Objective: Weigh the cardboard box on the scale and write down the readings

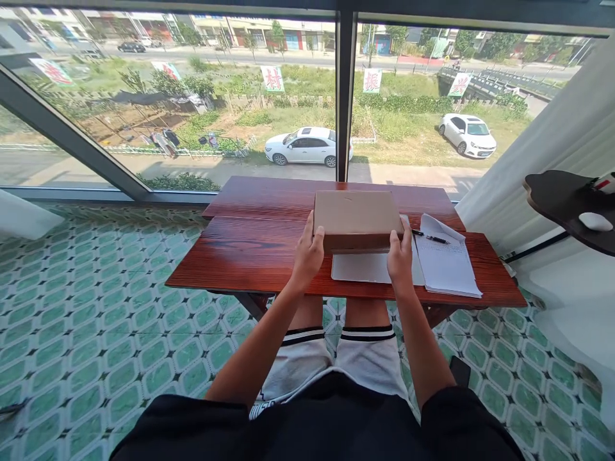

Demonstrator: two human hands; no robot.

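Head view. The brown cardboard box point(356, 214) lies between my two grips, in front of my body and over the middle of the table point(250, 256). My left grip point(310, 251) is clamped on the box's left end, the thumb against the near left corner and the fingers running along the side. My right grip point(400, 255) is clamped on the opposite end in much the same manner, its thumb at the near right corner. The box is thus held from both sides, its lid closed and its broad top face bare to view. Beneath its near edge extends a flat silver-grey panel point(360, 269) (whether the box's underside touches it, I cannot tell).

Both of my forearms reach forward from black sleeves point(192, 419) and converge on the box: the left slants inward along the longer visible line, the right rises more steeply. The wrists stand nearly in line with the forearms, and the thumbs point away from me.

Just to the right of the panel lie sheets of paper point(446, 266), with a dark pen point(437, 240) across their upper part. Below the table's near edge appear my white shorts point(368, 358), above a green patterned floor point(120, 333).
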